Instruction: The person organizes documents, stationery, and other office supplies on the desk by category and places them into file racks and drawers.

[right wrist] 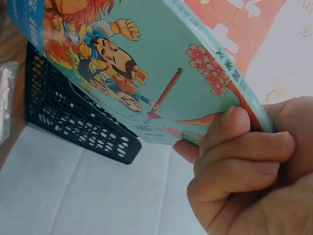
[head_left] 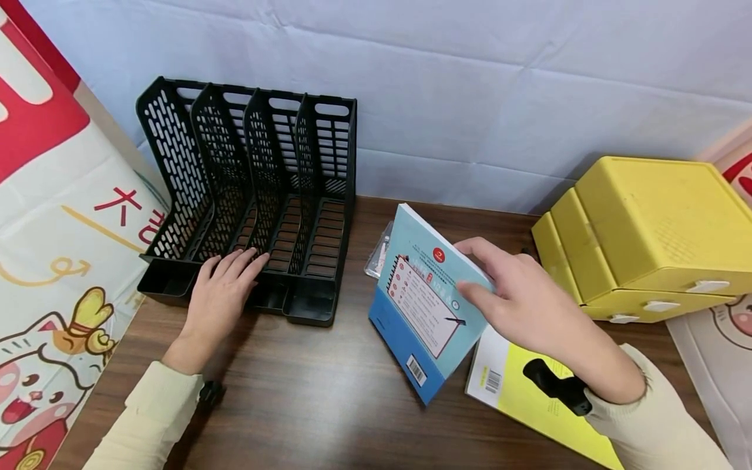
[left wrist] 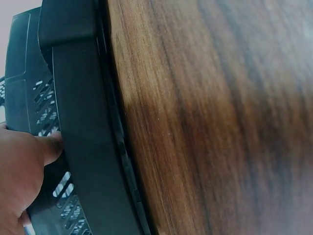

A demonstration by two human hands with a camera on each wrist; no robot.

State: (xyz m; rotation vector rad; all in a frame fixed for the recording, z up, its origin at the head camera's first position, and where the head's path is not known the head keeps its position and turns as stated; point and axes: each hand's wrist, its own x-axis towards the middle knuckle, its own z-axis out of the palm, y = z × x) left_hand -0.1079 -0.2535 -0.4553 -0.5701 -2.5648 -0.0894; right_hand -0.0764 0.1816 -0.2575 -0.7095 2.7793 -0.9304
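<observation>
My right hand pinches a thin blue picture book by its upper edge, thumb on the back cover and fingers on the other side. The book is tilted over the wooden table, its barcode toward me. In the right wrist view its illustrated front cover shows cartoon figures and pink blossoms. My left hand rests, fingers extended, on the front part of a black mesh file rack with several upright slots. The left wrist view has the thumb pressing against the rack's front.
A yellow-covered book lies flat under my right forearm. Behind the held book is a clear plastic packet, partly hidden. A yellow drawer box stands at the right. White cloth hangs along the back.
</observation>
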